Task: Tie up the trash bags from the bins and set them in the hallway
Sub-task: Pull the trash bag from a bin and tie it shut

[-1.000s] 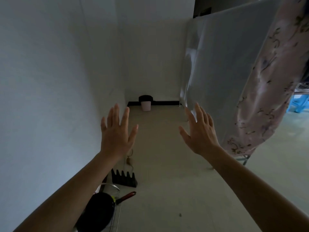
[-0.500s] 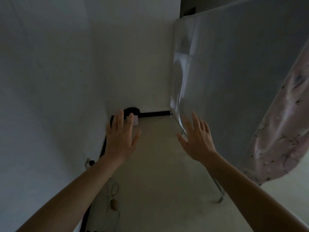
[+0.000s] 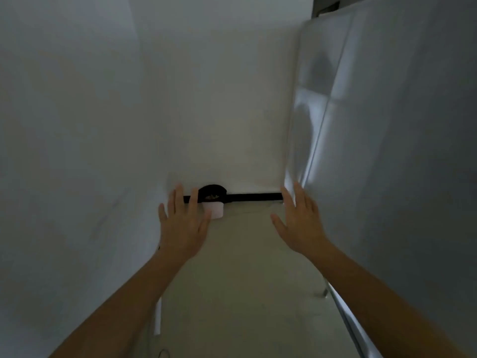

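Note:
A small pale pink bin (image 3: 216, 210) lined with a black trash bag (image 3: 213, 191) stands on the floor against the far wall, in the left corner of a narrow passage. Some rubbish shows inside the bag. My left hand (image 3: 182, 224) is raised with fingers spread, empty, its fingertips overlapping the bin's left side in the image but well short of it. My right hand (image 3: 299, 223) is also raised and empty, fingers apart, close to the grey sheet on the right.
A white wall (image 3: 72, 164) closes the left side. A grey sheet (image 3: 387, 151) hangs over a rack on the right, with a metal rack leg (image 3: 324, 290) on the floor. A black baseboard (image 3: 254, 196) runs along the far wall. The floor strip (image 3: 242, 267) between is narrow.
The view has advanced down the passage toward the bin, which now looks larger and nearer. The floral cloth and floor items have left the frame. Both hands stay raised and empty.

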Available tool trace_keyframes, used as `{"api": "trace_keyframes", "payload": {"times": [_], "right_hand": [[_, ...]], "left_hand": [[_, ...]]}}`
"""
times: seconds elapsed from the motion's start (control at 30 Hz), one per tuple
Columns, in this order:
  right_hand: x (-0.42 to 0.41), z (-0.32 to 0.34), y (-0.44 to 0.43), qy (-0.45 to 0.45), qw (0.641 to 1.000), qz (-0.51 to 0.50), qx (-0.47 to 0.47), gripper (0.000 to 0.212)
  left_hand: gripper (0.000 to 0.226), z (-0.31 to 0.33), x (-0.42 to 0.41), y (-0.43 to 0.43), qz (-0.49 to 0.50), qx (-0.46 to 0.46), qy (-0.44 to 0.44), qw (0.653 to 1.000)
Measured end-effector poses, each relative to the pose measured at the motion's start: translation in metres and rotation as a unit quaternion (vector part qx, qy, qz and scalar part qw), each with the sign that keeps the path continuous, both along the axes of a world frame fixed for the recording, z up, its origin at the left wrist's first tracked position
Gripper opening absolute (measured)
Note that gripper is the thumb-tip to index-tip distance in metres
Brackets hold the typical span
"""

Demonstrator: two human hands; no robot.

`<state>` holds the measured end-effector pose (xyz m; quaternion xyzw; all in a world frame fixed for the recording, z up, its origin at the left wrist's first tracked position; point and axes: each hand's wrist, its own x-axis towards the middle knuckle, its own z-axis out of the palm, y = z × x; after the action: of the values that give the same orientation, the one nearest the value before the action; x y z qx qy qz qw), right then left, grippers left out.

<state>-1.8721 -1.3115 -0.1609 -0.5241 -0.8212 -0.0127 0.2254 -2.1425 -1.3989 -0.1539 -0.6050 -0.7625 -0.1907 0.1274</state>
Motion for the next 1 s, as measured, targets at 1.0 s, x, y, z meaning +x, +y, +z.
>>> {"api": "trace_keyframes", "payload": {"times": [1.0], "right_hand": [[-0.305, -0.097, 0.811, -0.025, 0.987, 0.045, -0.152, 0.076]], "left_hand": [[0.075, -0.092, -0.273, 0.786, 0.079, -0.137, -0.122, 0.980]]}}
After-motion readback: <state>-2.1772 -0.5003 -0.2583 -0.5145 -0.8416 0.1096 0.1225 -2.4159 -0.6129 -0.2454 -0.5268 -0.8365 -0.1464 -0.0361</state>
